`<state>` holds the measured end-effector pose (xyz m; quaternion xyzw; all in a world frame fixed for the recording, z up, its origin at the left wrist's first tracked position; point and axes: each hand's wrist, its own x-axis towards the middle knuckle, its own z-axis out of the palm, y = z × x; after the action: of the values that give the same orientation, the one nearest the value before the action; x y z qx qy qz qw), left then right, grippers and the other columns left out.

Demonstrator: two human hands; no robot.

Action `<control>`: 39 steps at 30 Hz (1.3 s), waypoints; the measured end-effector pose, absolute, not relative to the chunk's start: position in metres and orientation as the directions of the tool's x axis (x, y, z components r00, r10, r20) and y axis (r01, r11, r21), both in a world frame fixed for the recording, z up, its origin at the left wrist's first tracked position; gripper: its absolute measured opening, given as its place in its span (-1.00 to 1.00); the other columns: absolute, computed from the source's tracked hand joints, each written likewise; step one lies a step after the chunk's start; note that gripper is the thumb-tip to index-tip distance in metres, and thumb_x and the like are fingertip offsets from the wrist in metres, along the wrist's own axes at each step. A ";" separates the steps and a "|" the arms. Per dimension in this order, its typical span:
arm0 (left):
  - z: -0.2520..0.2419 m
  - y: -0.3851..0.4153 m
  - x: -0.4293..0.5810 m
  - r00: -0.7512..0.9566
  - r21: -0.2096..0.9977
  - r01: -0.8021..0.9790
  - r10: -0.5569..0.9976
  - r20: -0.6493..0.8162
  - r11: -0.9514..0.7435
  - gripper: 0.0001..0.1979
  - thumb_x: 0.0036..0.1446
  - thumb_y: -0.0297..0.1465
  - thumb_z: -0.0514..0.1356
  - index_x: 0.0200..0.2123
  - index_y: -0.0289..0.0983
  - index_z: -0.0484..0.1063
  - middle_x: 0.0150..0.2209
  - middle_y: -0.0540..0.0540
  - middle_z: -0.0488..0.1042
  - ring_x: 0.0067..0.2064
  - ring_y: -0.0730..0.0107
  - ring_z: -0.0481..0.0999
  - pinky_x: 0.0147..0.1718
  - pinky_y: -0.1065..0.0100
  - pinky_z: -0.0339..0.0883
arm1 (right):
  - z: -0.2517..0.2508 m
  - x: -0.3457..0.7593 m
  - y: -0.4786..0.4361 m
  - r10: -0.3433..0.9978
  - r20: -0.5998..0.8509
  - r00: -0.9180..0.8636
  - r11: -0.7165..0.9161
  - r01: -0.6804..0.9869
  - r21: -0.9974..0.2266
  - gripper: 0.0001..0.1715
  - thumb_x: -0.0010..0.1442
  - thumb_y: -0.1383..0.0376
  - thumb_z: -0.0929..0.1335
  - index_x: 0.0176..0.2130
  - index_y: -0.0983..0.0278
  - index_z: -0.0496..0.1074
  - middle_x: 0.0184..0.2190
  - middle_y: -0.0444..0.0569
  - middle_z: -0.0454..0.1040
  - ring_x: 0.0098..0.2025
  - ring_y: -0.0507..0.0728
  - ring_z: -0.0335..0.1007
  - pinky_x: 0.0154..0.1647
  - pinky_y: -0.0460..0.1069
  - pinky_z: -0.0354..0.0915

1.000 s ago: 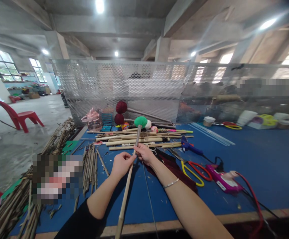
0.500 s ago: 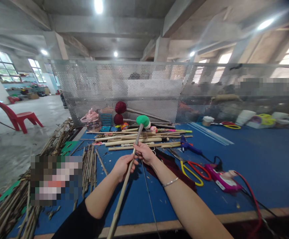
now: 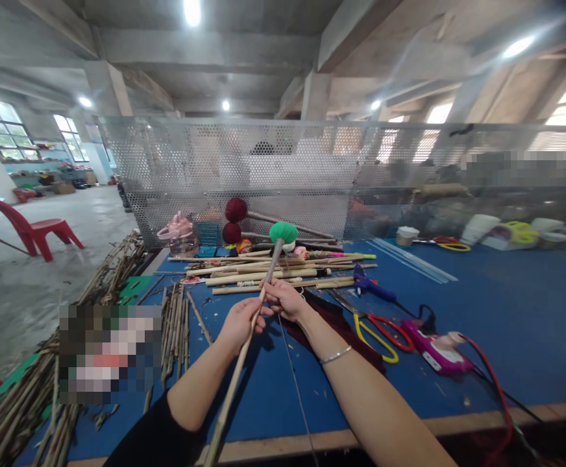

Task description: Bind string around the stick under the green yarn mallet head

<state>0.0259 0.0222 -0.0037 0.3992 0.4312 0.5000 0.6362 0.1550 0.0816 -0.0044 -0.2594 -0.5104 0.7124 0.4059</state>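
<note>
Both hands grip a long-handled mallet (image 3: pixel 234 379) held aslant above the blue table. Its round green head (image 3: pixel 283 233) points away from me, with a grey wrapped section (image 3: pixel 275 256) just below. My left hand (image 3: pixel 244 319) closes around the pale wooden handle near its upper part. Slightly higher, my right hand (image 3: pixel 283 299) pinches the handle at the lower end of the grey wrapping. A thin cord (image 3: pixel 296 383) runs from below my right hand toward the table's front edge; whether my fingers hold it cannot be seen. Dark red cloth (image 3: pixel 329 318) lies beneath my right forearm.
Two mallets with dark red heads (image 3: pixel 236 209) lie at the back by the perforated metal screen (image 3: pixel 185 162). Wooden sticks (image 3: pixel 244 275) lie before them. At right are scissors (image 3: pixel 385 331), a blue glue gun (image 3: pixel 373 285) and a purple power strip (image 3: pixel 436 350). Twigs (image 3: pixel 34 402) pile at left.
The mallet's green head has shifted slightly to the right and its lower handle slightly to the left. Both hands keep their hold in nearly the same place.
</note>
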 end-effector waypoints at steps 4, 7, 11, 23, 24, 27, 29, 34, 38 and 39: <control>-0.005 0.020 0.025 0.118 0.960 -0.202 0.978 -0.171 0.192 -0.64 -0.10 -0.22 0.16 -0.27 -0.35 0.35 -0.45 -0.08 0.45 -0.66 0.61 0.30 -0.78 0.57 0.06 | -0.011 0.156 0.083 0.868 0.035 -0.495 -0.082 -0.213 -0.974 -0.65 -0.07 0.12 0.38 -0.43 0.31 0.22 -0.77 -0.34 0.04 -0.77 -0.15 -0.27 -0.80 -0.19 -0.31; -0.008 0.019 0.024 -0.046 0.999 -0.016 0.998 0.039 -0.040 -0.60 -0.19 -0.26 0.25 -0.23 -0.29 0.33 -0.47 0.01 0.41 -0.66 0.63 0.28 -0.76 0.58 0.08 | -0.015 0.151 0.085 0.879 0.031 -0.476 -0.053 -0.162 -0.985 -0.65 -0.07 0.10 0.37 -0.46 0.31 0.23 -0.79 -0.35 -0.01 -0.78 -0.14 -0.26 -0.81 -0.18 -0.27; -0.009 0.020 0.023 -0.088 0.993 0.076 0.992 0.095 -0.089 -0.68 -0.20 -0.32 0.26 -0.32 -0.32 0.38 -0.58 0.05 0.38 -0.69 0.65 0.25 -0.73 0.57 0.11 | -0.013 0.148 0.084 0.870 0.049 -0.491 -0.031 -0.154 -0.988 -0.66 -0.05 0.10 0.36 -0.45 0.30 0.23 -0.80 -0.36 -0.01 -0.79 -0.14 -0.26 -0.81 -0.17 -0.28; -0.005 0.019 0.026 0.032 0.990 -0.126 0.997 -0.063 0.067 -0.64 -0.11 -0.19 0.18 -0.28 -0.31 0.27 -0.51 -0.02 0.41 -0.65 0.56 0.34 -0.77 0.56 0.13 | -0.011 0.155 0.081 0.834 0.082 -0.546 -0.054 -0.227 -0.972 -0.70 -0.02 0.15 0.36 -0.40 0.32 0.27 -0.79 -0.35 -0.04 -0.77 -0.14 -0.30 -0.78 -0.17 -0.31; -0.007 0.020 0.025 -0.004 0.998 -0.069 1.000 -0.005 0.005 -0.63 -0.13 -0.20 0.20 -0.26 -0.29 0.28 -0.50 0.00 0.40 -0.66 0.59 0.32 -0.78 0.57 0.10 | -0.012 0.153 0.081 0.838 0.078 -0.540 -0.047 -0.213 -0.976 -0.70 -0.02 0.15 0.36 -0.41 0.32 0.27 -0.79 -0.35 -0.05 -0.77 -0.14 -0.30 -0.78 -0.16 -0.31; -0.011 0.021 0.021 -0.076 0.985 0.099 0.985 0.153 -0.145 -0.64 -0.18 -0.27 0.25 -0.26 -0.27 0.32 -0.47 0.04 0.37 -0.69 0.67 0.22 -0.77 0.58 0.07 | -0.013 0.151 0.081 0.847 0.071 -0.526 -0.030 -0.181 -0.983 -0.69 -0.03 0.13 0.36 -0.41 0.33 0.29 -0.79 -0.34 -0.04 -0.78 -0.14 -0.28 -0.78 -0.15 -0.32; -0.012 0.021 0.020 -0.070 0.975 0.140 0.980 0.186 -0.175 -0.67 -0.16 -0.31 0.23 -0.26 -0.28 0.36 -0.50 0.05 0.35 -0.69 0.68 0.18 -0.75 0.58 0.06 | -0.012 0.151 0.081 0.839 0.071 -0.540 -0.033 -0.179 -0.983 -0.69 -0.04 0.14 0.36 -0.38 0.34 0.31 -0.78 -0.33 -0.02 -0.77 -0.14 -0.27 -0.78 -0.15 -0.32; -0.009 0.021 0.021 -0.070 0.979 0.082 0.979 0.193 -0.187 -0.63 -0.09 -0.34 0.17 -0.13 -0.25 0.36 -0.55 0.08 0.32 -0.66 0.66 0.18 -0.69 0.57 0.08 | -0.009 0.151 0.079 0.819 0.058 -0.571 -0.113 -0.260 -0.959 -0.63 -0.16 0.33 0.39 -0.27 0.32 0.33 -0.70 -0.31 0.09 -0.74 -0.16 -0.26 -0.77 -0.17 -0.33; -0.007 0.020 0.021 -0.100 0.981 0.088 0.978 0.182 -0.174 -0.59 -0.08 -0.33 0.17 -0.09 -0.26 0.37 -0.59 0.09 0.31 -0.67 0.65 0.17 -0.69 0.56 0.09 | -0.008 0.145 0.076 0.849 0.051 -0.525 -0.122 -0.288 -0.950 -0.70 -0.11 0.30 0.37 -0.29 0.32 0.36 -0.73 -0.31 0.05 -0.74 -0.15 -0.30 -0.78 -0.17 -0.36; -0.006 0.019 0.021 -0.102 0.982 0.083 0.979 0.177 -0.169 -0.58 -0.08 -0.33 0.17 -0.08 -0.26 0.37 -0.60 0.09 0.30 -0.67 0.66 0.16 -0.69 0.56 0.09 | -0.008 0.143 0.075 0.856 0.050 -0.514 -0.119 -0.291 -0.949 -0.71 -0.10 0.28 0.37 -0.30 0.32 0.36 -0.74 -0.31 0.04 -0.74 -0.15 -0.30 -0.78 -0.17 -0.36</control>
<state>0.0211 0.0190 -0.0060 0.5318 0.4993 0.5494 0.4075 0.1433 0.0750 -0.0079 -0.2713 -0.5210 0.6969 0.4113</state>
